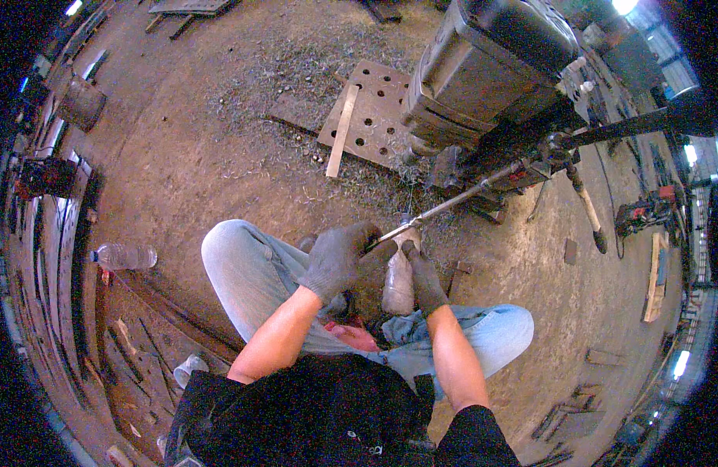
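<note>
Grey work gloves cover both of my hands. My left hand (339,258) is closed around the near end of a long metal rod (474,189), which slants up and right toward the machine (483,86). My right hand (424,274) grips a clear plastic bottle (399,285) from its right side, below the neck. The bottle stands tilted slightly, cap end pointing away from me, close beside the rod's end. Between my legs lies some red cloth (351,336), partly hidden by my left forearm.
Beyond my hands, a perforated metal plate (367,117) lies among metal shavings, with a wooden strip (343,132) across it. Another water bottle (126,257) stands at left, near long metal bars (59,288). A wood-handled tool (586,199) hangs at right. A white cup (190,370) lies lower left.
</note>
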